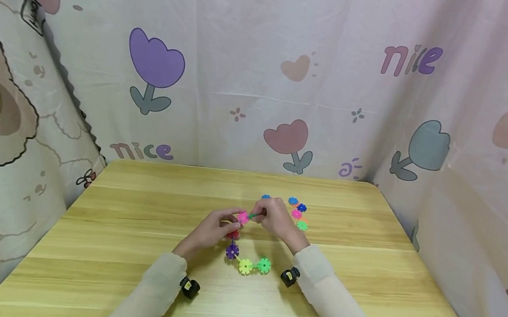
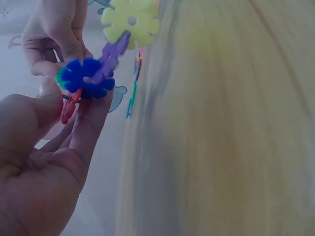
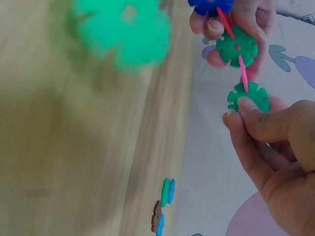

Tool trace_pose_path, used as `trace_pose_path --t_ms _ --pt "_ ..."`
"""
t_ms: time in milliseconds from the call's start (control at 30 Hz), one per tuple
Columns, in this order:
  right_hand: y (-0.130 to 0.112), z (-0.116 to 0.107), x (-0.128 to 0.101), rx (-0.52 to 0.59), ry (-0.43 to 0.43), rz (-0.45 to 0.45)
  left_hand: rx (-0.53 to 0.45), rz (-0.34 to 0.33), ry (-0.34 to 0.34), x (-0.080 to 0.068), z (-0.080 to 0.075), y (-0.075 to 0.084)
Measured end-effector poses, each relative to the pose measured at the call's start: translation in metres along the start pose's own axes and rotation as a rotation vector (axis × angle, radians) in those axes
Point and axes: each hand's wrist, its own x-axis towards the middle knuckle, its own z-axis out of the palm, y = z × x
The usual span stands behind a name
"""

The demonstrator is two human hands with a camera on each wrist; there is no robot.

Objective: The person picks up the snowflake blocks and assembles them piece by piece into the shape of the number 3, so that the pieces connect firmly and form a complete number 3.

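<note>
Hands [image 1: 213,229] [image 1: 276,219] both grip snowflake-disc chain [image 1: 246,265]; loose discs [image 1: 299,213] just beyond on table [image 1: 144,210].

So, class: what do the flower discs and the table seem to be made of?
Flower discs: probably moulded plastic, judging by the bright uniform colours, thin notched edges and smooth matte look. Table: pale wood or a wood-look laminate, with grain lines and a smooth, faintly glossy surface.

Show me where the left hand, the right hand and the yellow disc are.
left hand [image 1: 211,231], head view, back of hand
right hand [image 1: 276,219], head view, back of hand
yellow disc [image 1: 245,266], head view, its centre
</note>
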Motion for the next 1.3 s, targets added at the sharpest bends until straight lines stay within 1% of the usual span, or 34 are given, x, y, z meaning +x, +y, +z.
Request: trace_pose_path --t_ms 167,267,400,567,700,900,1033,1133,1300 --pt "-0.002 0.0 0.0 0.008 0.005 -0.005 0.002 0.008 -0.01 0.0 -0.001 0.0" --pt "-0.002 -0.001 0.0 0.021 -0.002 -0.009 -0.014 -0.005 -0.006 0.001 -0.002 0.0" --pt "-0.001 -0.002 0.001 0.041 -0.009 0.008 -0.036 -0.016 -0.012 0.001 -0.003 0.002" --pt "0.002 -0.005 0.002 0.067 -0.049 0.034 -0.031 -0.014 -0.011 0.003 -0.004 0.006" --pt "0.007 -0.011 0.001 0.076 -0.081 0.044 -0.02 -0.019 -0.002 0.004 -0.005 0.005" --pt "0.017 -0.028 0.0 0.021 -0.069 0.091 0.02 -0.012 0.01 0.003 -0.006 0.003" --pt "0.024 -0.039 -0.003 0.043 -0.071 0.146 0.039 -0.01 0.017 0.003 -0.006 0.003" --pt "0.03 -0.043 -0.006 0.044 -0.081 0.199 0.045 -0.019 0.024 0.003 -0.006 0.004" --pt "0.042 -0.046 -0.01 -0.019 -0.089 0.245 0.051 -0.034 0.035 0.002 -0.006 0.005"
